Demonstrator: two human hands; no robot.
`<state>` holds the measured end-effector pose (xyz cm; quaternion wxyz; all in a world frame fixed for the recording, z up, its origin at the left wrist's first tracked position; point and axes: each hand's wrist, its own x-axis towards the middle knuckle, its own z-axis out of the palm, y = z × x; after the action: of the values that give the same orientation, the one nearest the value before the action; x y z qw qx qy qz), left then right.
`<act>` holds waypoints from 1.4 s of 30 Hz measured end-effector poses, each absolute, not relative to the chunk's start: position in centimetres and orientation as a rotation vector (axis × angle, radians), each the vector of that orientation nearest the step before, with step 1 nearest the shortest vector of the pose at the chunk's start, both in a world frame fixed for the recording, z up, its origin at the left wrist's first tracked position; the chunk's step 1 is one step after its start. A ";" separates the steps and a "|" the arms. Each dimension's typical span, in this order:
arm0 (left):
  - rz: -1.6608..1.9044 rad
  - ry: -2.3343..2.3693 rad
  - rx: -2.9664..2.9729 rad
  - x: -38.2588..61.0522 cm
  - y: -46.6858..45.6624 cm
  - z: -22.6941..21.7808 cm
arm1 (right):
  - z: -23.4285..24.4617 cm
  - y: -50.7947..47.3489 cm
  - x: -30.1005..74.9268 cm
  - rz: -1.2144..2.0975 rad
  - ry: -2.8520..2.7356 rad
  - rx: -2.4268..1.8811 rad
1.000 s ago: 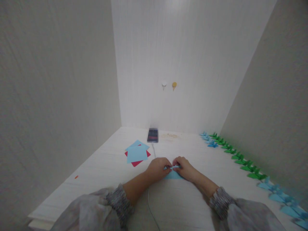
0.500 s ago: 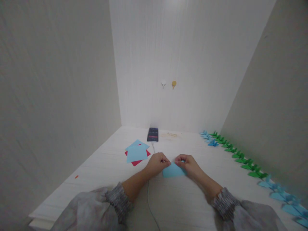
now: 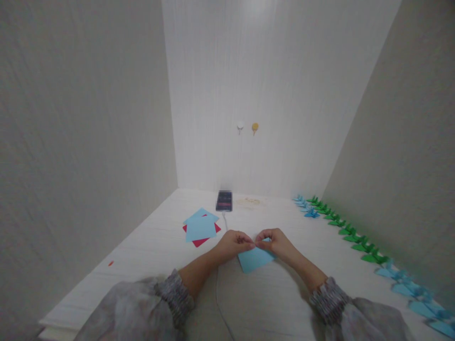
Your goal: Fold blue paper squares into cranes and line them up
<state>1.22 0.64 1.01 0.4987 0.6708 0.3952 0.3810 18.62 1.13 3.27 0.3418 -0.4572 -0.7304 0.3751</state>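
A light blue sheet of paper [image 3: 255, 259] hangs between my two hands, just above the table. My left hand [image 3: 235, 245] pinches its upper edge with thumb and forefinger. Close beside it, my right hand [image 3: 273, 240] pinches the same edge, the fingertips of both hands almost touching. Whether the sheet is folded along that edge is hidden by the fingers. To the left of my hands lies a loose stack of paper squares, with a light blue sheet [image 3: 201, 228] on top and a red sheet [image 3: 199, 242] showing beneath.
A phone [image 3: 224, 201] lies near the back wall, its white cable [image 3: 218, 303] running forward past my left forearm. Along the right side stand rows of folded green cranes [image 3: 350, 230] and blue cranes [image 3: 412, 288]. Two hooks [image 3: 255, 127] are on the wall. An orange scrap [image 3: 111, 263] lies at left.
The blue sheet has turned slightly, and its lower edge now slants with more of its surface showing. My fingertips have come closer together. The whole view has shifted a little.
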 end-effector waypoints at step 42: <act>1.093 0.778 1.058 0.6 0.1 2.2 | 1.4 0.6 16.1 1.160 -1.359 -0.760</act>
<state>0.57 0.12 2.15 0.6568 0.4670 0.3434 0.4823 16.11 0.58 1.42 0.5645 -0.3231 -0.5777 0.4931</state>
